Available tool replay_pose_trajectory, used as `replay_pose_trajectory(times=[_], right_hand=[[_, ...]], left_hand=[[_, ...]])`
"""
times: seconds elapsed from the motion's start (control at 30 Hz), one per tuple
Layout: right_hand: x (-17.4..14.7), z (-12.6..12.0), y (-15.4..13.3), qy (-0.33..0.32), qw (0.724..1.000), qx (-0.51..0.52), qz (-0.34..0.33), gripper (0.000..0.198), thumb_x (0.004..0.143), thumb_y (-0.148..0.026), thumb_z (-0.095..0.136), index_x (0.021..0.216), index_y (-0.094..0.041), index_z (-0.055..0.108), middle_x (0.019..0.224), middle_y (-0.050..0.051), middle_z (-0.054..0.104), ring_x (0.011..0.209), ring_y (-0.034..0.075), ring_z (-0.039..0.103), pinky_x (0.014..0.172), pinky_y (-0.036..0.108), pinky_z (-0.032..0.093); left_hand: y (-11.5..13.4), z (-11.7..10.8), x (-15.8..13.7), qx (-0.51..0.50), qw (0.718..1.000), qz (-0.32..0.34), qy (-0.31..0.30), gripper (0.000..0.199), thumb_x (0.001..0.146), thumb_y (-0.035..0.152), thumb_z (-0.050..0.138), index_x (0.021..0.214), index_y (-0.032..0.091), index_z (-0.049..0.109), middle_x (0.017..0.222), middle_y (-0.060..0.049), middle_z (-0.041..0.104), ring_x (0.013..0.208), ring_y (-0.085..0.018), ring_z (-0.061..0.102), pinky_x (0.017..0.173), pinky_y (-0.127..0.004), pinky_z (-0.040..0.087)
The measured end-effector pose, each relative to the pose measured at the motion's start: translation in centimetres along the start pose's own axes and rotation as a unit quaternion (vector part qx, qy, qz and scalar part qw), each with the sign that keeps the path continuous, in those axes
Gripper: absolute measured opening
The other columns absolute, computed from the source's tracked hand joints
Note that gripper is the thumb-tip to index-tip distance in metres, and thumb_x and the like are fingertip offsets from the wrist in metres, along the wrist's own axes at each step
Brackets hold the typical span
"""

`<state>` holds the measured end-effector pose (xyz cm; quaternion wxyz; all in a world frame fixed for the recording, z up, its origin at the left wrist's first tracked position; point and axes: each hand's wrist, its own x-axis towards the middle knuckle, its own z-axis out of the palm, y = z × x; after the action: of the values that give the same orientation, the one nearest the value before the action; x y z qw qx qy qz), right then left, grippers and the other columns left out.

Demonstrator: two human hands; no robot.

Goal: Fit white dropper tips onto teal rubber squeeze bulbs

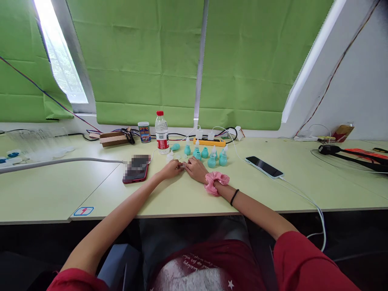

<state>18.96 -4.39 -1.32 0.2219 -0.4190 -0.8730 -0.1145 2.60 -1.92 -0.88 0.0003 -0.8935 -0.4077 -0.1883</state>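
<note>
Head view: green blinds [127, 60] along the far side, largest and of little apparent risk. Next, a pale desk [188, 204], flat, with no visible raised rim; hence a likely way off the near edge for anything set rolling. Over it, 2 bare hands: left hand [171, 169] and right hand [196, 169], fingers bent, fingertips meeting or nearly so. Impossible to tell of anything small pinched between them; if so, easily dropped through a slip.

Bottle [162, 135] upright, far and left of the hands; could tip if bumped. Red-cased phone [133, 176] to the left, white-edged phone [264, 167] to the right, the latter with a white cord [323, 231] past the near edge; possible to drag by snagging that cord. Pink scrunchie [216, 183] on the right wrist, bulky, with a chance of brushing things.

Teal bulbs [211, 162] clustered just far and right of the hands, mostly upright, 1 on its side farther left; round-bodied, so likely to topple or roll if swept by knuckles. White piece [170, 156] just beyond the left hand, easily knocked away.
</note>
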Motion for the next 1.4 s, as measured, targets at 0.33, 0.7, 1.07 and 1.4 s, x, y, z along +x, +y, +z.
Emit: replay_pose_trajectory(times=[0.33,0.7,1.07,1.4], right_hand=[[-0.1,0.0,-0.1,-0.007,1.000,-0.010,0.006,0.036,0.085,-0.027,0.031,0.117,-0.020,0.047,0.096,0.013,0.051,0.096,0.026,0.041,0.074,0.037,0.036],[0.1,0.5,0.1,-0.005,1.000,-0.025,0.013,0.038,0.077,-0.018,0.042,0.115,-0.018,0.048,0.094,0.011,0.049,0.094,0.023,0.039,0.074,0.034,0.036],[0.6,0.8,0.6,-0.036,0.999,0.009,0.021,0.032,0.084,-0.027,0.040,0.113,-0.016,0.048,0.094,0.009,0.054,0.095,0.020,0.042,0.078,0.033,0.035],[-4.1,-0.9,3.4,-0.115,0.988,0.055,0.087,0.033,0.081,-0.043,0.036,0.085,-0.022,0.061,0.073,0.010,0.057,0.080,0.023,0.050,0.066,0.035,0.040]], left_hand=[[-0.1,0.2,0.0,0.012,1.000,-0.012,0.012,0.025,0.076,0.028,0.041,0.073,0.013,0.061,0.069,-0.006,0.058,0.063,-0.014,0.049,0.059,-0.024,0.036],[0.3,-0.3,-0.1,-0.025,0.997,-0.053,0.047,0.023,0.070,0.026,0.049,0.082,0.014,0.064,0.075,-0.006,0.064,0.068,-0.017,0.055,0.064,-0.027,0.040],[-0.2,0.5,0.0,-0.118,0.988,-0.048,0.091,0.023,0.065,0.022,0.054,0.085,0.014,0.062,0.077,-0.005,0.064,0.070,-0.015,0.057,0.066,-0.025,0.046],[-0.3,0.6,0.0,-0.118,0.989,-0.037,0.086,0.022,0.066,0.021,0.052,0.082,0.012,0.063,0.072,-0.005,0.063,0.065,-0.013,0.055,0.062,-0.024,0.046]])
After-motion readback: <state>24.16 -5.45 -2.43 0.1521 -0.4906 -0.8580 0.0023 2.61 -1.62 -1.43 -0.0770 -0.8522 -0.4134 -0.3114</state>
